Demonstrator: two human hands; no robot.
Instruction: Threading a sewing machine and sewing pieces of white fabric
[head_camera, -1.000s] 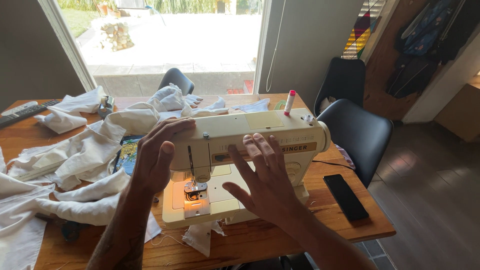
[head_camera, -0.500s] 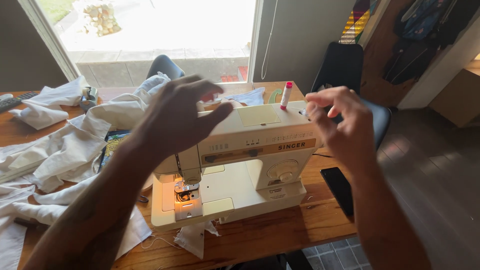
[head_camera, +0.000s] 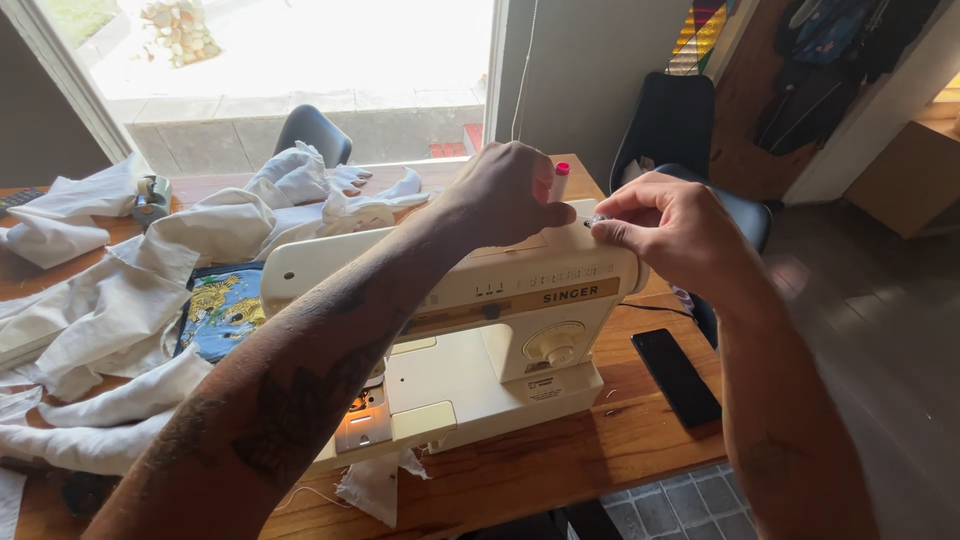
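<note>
A cream sewing machine (head_camera: 520, 330) stands on the wooden table (head_camera: 600, 450), its needle lamp lit. My left hand (head_camera: 505, 195) reaches across the top of the machine, its fingers closed by the spool pin with a pink-tipped spool (head_camera: 560, 180). My right hand (head_camera: 665, 225) is at the machine's top right corner, its thumb and fingers pinched on a small shiny part (head_camera: 597, 219), likely a bobbin. A scrap of white cloth (head_camera: 375, 485) hangs under the machine's front.
Piled white fabric (head_camera: 150, 290) and a blue and yellow printed piece (head_camera: 222, 308) lie left of the machine. A black phone (head_camera: 678, 375) lies on the table to the right. Black chairs (head_camera: 670, 125) stand behind, by a bright window.
Both hands have risen from the front of the machine to its top right end. My right hand now pinches a small part there. My head has moved closer.
</note>
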